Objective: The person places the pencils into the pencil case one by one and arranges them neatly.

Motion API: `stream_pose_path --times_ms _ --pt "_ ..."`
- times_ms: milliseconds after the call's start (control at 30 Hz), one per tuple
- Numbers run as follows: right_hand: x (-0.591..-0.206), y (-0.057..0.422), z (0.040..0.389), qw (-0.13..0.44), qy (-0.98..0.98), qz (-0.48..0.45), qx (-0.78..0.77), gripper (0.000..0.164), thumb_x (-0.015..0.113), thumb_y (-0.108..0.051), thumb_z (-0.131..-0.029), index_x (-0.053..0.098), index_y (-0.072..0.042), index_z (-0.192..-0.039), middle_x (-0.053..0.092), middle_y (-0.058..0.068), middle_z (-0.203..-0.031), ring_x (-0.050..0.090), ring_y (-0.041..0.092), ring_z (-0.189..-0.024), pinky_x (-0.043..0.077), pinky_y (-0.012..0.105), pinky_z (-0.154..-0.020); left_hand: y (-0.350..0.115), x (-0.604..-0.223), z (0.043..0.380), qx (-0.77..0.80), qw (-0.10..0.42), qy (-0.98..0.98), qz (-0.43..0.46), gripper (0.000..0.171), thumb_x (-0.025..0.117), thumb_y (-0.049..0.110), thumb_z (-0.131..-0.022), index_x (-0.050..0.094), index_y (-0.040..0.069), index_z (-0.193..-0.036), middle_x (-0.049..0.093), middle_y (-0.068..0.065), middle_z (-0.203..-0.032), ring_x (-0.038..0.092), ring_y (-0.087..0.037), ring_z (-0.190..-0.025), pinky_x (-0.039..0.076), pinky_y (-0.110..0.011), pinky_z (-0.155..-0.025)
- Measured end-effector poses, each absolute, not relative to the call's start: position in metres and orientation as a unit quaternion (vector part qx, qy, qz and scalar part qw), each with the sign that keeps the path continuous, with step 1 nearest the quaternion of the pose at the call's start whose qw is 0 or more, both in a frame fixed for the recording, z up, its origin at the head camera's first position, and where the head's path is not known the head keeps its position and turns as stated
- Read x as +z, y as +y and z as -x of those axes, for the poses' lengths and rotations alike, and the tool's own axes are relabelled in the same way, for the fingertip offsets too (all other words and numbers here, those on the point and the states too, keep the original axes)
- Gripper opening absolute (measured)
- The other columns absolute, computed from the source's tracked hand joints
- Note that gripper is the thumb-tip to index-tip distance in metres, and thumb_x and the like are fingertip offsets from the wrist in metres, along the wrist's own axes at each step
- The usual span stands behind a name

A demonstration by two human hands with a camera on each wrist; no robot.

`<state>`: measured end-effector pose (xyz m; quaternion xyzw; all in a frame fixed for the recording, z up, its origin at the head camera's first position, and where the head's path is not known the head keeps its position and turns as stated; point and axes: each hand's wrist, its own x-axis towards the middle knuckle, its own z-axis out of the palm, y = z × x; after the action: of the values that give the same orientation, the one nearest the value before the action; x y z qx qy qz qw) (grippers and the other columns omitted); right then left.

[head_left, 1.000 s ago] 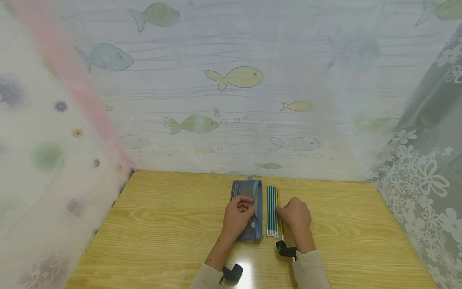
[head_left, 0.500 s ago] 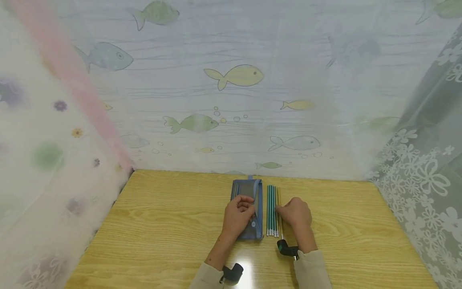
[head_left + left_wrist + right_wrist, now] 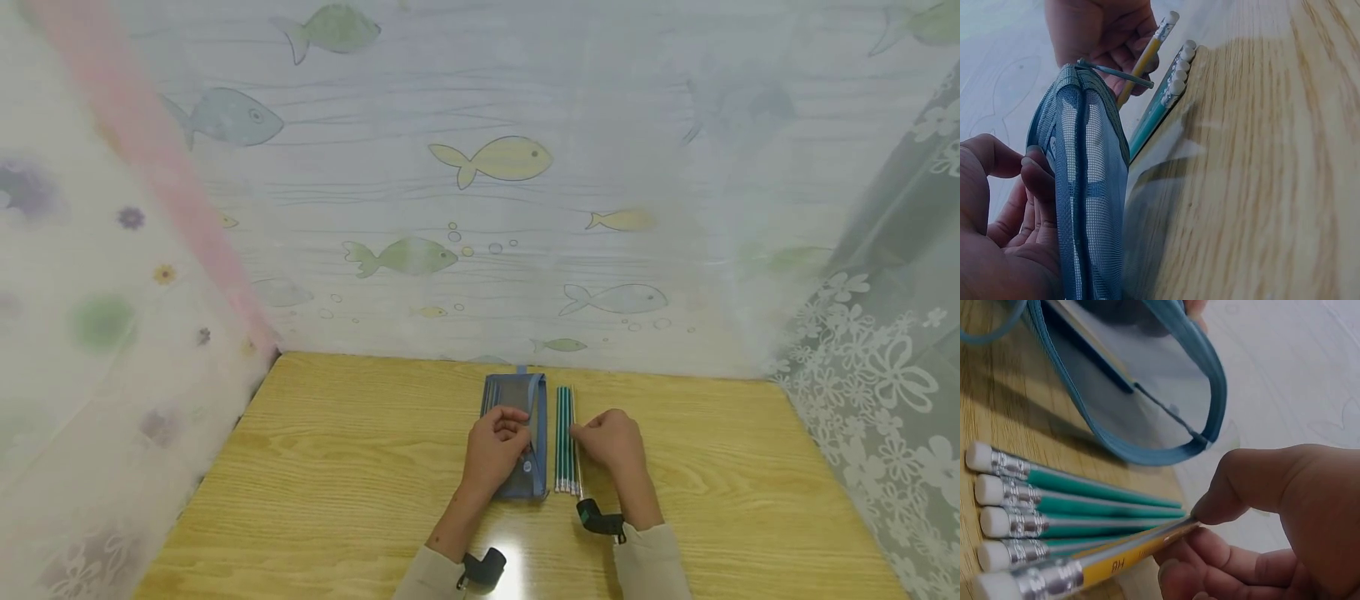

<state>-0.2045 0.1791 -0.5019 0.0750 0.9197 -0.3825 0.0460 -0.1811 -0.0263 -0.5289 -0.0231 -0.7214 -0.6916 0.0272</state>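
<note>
A blue mesh pencil case (image 3: 513,389) lies on the table with its zipped mouth spread open, seen in the right wrist view. My left hand (image 3: 495,454) pinches the case's upper layer between thumb and fingers. A yellow pencil (image 3: 1116,561) marked HB is pinched in my right hand (image 3: 613,442), its white eraser end pointing back toward me. It is tilted and raised above the row of green pencils (image 3: 1104,501). Several green pencils lie side by side just right of the case, erasers nearest me. Inside the case a dark blue strip (image 3: 1100,365) shows; its kind is unclear.
The wood-grain table (image 3: 360,450) reaches back to a curtain (image 3: 487,217) printed with fish. A flowered sheet (image 3: 97,400) closes off the left side, a lace-patterned one (image 3: 885,400) the right. A black wrist camera (image 3: 600,517) sits by the right sleeve.
My right hand has shifted slightly left, bringing the yellow pencil with it off its place beside the green ones. The left hand and the pencil case have stayed put.
</note>
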Motion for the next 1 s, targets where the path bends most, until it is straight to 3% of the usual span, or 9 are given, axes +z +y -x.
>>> stream_pose_path --times_ms 333,733,1000 --pt "-0.5 0.171 0.205 0.045 0.909 -0.059 -0.411 0.044 0.073 -0.026 -0.088 0.056 -0.015 -0.049 0.055 -0.004 -0.047 0.048 0.014 -0.046 0.036 0.027 -0.047 -0.026 -0.528 0.179 -0.7 0.032 -0.713 0.028 0.021 0.07 -0.002 -0.092 0.07 -0.004 -0.113 0.071 -0.013 -0.086 0.065 -0.015 -0.064 0.055 -0.024 -0.055" --pt "-0.496 0.16 0.204 0.038 0.899 -0.041 -0.433 0.033 0.074 -0.024 -0.091 0.072 -0.005 -0.064 0.061 -0.002 -0.051 0.056 0.015 -0.048 0.04 0.027 -0.047 -0.027 -0.531 0.181 -0.695 0.021 -0.718 0.028 0.019 0.068 0.001 -0.094 0.071 0.0 -0.112 0.069 -0.007 -0.085 0.066 -0.014 -0.065 0.057 -0.024 -0.058" --pt "-0.496 0.156 0.203 0.036 0.897 -0.033 -0.439 0.025 0.072 -0.021 -0.091 0.076 -0.005 -0.072 0.067 0.003 -0.057 0.061 0.016 -0.051 0.043 0.029 -0.048 -0.027 -0.529 0.18 -0.698 0.018 -0.716 0.028 0.018 0.067 0.0 -0.095 0.071 0.001 -0.112 0.068 -0.006 -0.085 0.065 -0.016 -0.065 0.056 -0.023 -0.057"
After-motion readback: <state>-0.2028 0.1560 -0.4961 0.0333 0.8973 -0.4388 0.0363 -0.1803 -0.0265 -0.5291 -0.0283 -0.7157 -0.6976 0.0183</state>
